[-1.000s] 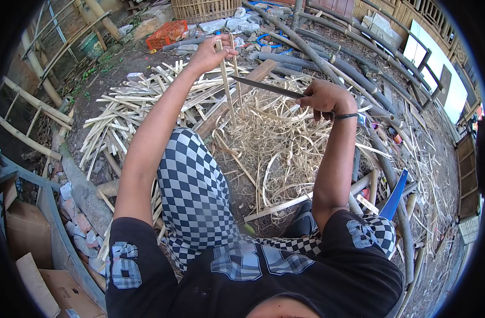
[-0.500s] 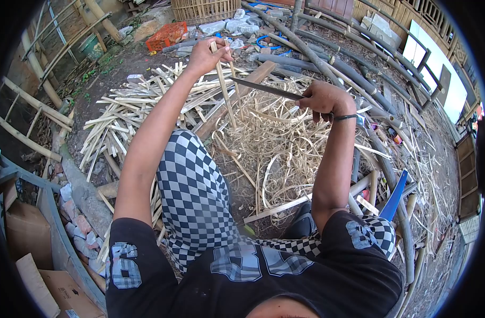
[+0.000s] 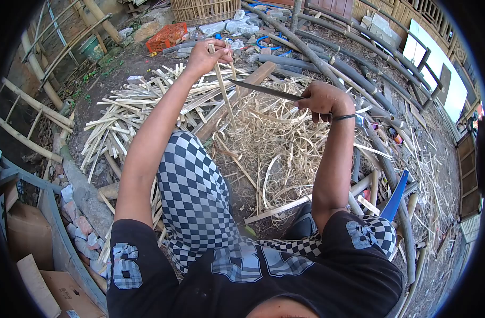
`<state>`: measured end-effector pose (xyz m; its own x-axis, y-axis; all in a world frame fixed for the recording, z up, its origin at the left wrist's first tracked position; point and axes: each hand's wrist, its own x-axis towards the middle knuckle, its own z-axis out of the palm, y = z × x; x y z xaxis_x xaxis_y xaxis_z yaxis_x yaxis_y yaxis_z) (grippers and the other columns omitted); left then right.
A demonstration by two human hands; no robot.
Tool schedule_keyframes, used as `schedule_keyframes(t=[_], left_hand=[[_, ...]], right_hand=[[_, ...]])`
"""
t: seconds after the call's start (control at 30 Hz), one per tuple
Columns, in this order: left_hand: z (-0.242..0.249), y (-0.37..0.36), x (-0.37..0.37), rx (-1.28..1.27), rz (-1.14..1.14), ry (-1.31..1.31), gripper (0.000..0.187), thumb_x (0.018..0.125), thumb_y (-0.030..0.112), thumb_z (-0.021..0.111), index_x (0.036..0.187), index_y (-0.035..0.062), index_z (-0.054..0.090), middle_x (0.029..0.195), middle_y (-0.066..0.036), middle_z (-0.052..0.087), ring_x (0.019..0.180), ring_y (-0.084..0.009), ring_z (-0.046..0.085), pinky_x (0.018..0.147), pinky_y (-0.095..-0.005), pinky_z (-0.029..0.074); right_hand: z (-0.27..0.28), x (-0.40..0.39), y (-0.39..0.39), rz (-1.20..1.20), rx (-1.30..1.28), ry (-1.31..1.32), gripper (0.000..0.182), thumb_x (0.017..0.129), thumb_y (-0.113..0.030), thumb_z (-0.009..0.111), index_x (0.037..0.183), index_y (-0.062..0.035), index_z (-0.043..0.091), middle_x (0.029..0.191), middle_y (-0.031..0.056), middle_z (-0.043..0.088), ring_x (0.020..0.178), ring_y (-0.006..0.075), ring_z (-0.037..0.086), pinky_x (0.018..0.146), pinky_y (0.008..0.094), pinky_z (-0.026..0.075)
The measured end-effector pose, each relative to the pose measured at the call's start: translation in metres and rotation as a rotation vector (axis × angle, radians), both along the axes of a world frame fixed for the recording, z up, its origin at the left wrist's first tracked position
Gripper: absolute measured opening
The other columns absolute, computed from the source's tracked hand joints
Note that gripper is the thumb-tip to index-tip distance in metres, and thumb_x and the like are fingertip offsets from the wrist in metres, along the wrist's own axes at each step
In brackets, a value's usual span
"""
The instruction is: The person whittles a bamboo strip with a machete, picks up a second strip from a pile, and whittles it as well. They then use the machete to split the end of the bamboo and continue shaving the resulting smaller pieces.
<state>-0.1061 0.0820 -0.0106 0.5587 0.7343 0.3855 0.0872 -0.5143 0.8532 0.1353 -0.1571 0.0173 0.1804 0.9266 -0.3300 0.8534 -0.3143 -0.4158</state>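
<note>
My left hand (image 3: 204,58) is raised ahead of me, fingers closed around the upper end of a pale bamboo strip (image 3: 224,96). A second thin strip (image 3: 233,69) stands just to its right at the fingertips, and both slant down toward the shavings. My right hand (image 3: 325,101) grips a long knife (image 3: 269,91), its handle hidden in the fist. The dark blade points left, and its tip overlaps the gap between the two strips in this view. Below the knife lies a heap of curled bamboo shavings (image 3: 285,140).
Many cut strips (image 3: 118,127) are piled at left, beside a wooden plank (image 3: 247,87). Bamboo poles (image 3: 353,74) lie behind and to the right. A blue saw-like blade (image 3: 395,196) stands by my right knee. An orange crate (image 3: 167,36) and a woven basket (image 3: 205,10) are at the back.
My left hand and the strips have shifted very slightly left. The knife and my right hand are almost where they were.
</note>
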Motion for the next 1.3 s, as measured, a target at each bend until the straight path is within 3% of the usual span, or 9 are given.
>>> schedule_keyframes(t=[0.03, 0.27, 0.33, 0.5, 0.83, 0.93, 1.0, 1.1, 1.3], left_hand=[[-0.001, 0.002, 0.0, 0.0, 0.0, 0.0, 0.018, 0.096, 0.002, 0.062, 0.11, -0.0101, 0.062, 0.101, -0.019, 0.073, 0.084, -0.0238, 0.075, 0.074, -0.0326, 0.064], [-0.002, 0.004, 0.001, -0.031, -0.039, -0.03, 0.018, 0.096, 0.002, 0.062, 0.11, -0.0098, 0.062, 0.101, -0.02, 0.073, 0.082, -0.0224, 0.075, 0.073, -0.0314, 0.063], [-0.003, 0.006, 0.001, -0.029, -0.045, -0.038, 0.018, 0.096, 0.002, 0.063, 0.109, -0.0095, 0.062, 0.099, -0.019, 0.073, 0.081, -0.022, 0.075, 0.072, -0.0311, 0.063], [-0.002, 0.004, 0.001, 0.019, 0.003, 0.013, 0.019, 0.091, 0.004, 0.07, 0.104, -0.0076, 0.063, 0.089, -0.015, 0.073, 0.076, -0.0195, 0.075, 0.069, -0.0295, 0.062], [-0.001, 0.004, 0.0, 0.012, 0.01, -0.003, 0.018, 0.091, 0.005, 0.072, 0.103, -0.0069, 0.064, 0.087, -0.015, 0.073, 0.074, -0.0192, 0.075, 0.069, -0.0294, 0.062], [0.0, 0.004, 0.003, 0.048, 0.063, 0.142, 0.029, 0.09, 0.004, 0.073, 0.114, -0.0078, 0.063, 0.101, -0.016, 0.073, 0.086, -0.0201, 0.075, 0.077, -0.03, 0.063], [-0.004, -0.004, 0.013, 0.002, -0.041, -0.062, 0.04, 0.09, 0.002, 0.071, 0.127, -0.0074, 0.058, 0.118, -0.018, 0.069, 0.101, -0.0218, 0.072, 0.087, -0.0315, 0.062], [-0.011, 0.0, 0.019, -0.036, -0.197, -0.098, 0.047, 0.091, -0.001, 0.068, 0.135, -0.0066, 0.053, 0.129, -0.017, 0.064, 0.109, -0.0235, 0.069, 0.094, -0.0322, 0.06], [-0.011, 0.009, 0.012, -0.078, -0.139, -0.04, 0.022, 0.098, 0.009, 0.063, 0.118, 0.0009, 0.067, 0.112, -0.014, 0.071, 0.101, -0.0203, 0.071, 0.087, -0.0311, 0.059]], right_hand=[[0.002, -0.001, -0.001, -0.007, -0.018, -0.011, 0.034, 0.093, -0.034, 0.067, 0.105, -0.003, 0.074, 0.065, 0.0084, 0.071, 0.054, 0.0172, 0.066, 0.053, 0.0334, 0.053], [-0.004, 0.003, 0.001, 0.01, -0.003, -0.018, 0.034, 0.092, -0.034, 0.068, 0.105, -0.0028, 0.074, 0.065, 0.0088, 0.071, 0.053, 0.0174, 0.066, 0.052, 0.0335, 0.053], [-0.006, 0.003, 0.002, 0.026, 0.019, -0.011, 0.03, 0.096, -0.03, 0.065, 0.104, -0.0031, 0.073, 0.059, 0.0073, 0.068, 0.04, 0.0149, 0.057, 0.039, 0.0319, 0.044], [-0.007, 0.005, 0.002, 0.015, 0.026, -0.005, 0.03, 0.096, -0.031, 0.065, 0.104, -0.0033, 0.074, 0.058, 0.0069, 0.067, 0.04, 0.0147, 0.057, 0.039, 0.0316, 0.044], [-0.004, 0.003, 0.001, 0.005, 0.015, -0.029, 0.03, 0.096, -0.031, 0.065, 0.104, -0.0037, 0.074, 0.058, 0.0069, 0.068, 0.041, 0.0144, 0.057, 0.039, 0.0314, 0.044], [-0.007, 0.005, 0.002, 0.012, 0.02, -0.026, 0.03, 0.095, -0.03, 0.065, 0.105, -0.0036, 0.074, 0.059, 0.0072, 0.068, 0.041, 0.0146, 0.058, 0.04, 0.0318, 0.045], [-0.007, 0.005, 0.001, 0.008, 0.017, -0.019, 0.03, 0.095, -0.03, 0.064, 0.105, -0.0034, 0.074, 0.059, 0.0073, 0.068, 0.041, 0.0148, 0.058, 0.04, 0.0319, 0.045], [-0.008, 0.008, 0.005, -0.008, 0.024, -0.007, 0.029, 0.095, -0.029, 0.064, 0.106, -0.0032, 0.073, 0.059, 0.0076, 0.068, 0.041, 0.0152, 0.058, 0.04, 0.0321, 0.045], [-0.008, 0.02, -0.001, -0.069, 0.123, 0.011, 0.029, 0.097, -0.028, 0.062, 0.1, -0.0006, 0.071, 0.058, 0.0087, 0.067, 0.04, 0.0157, 0.058, 0.039, 0.0314, 0.045]])
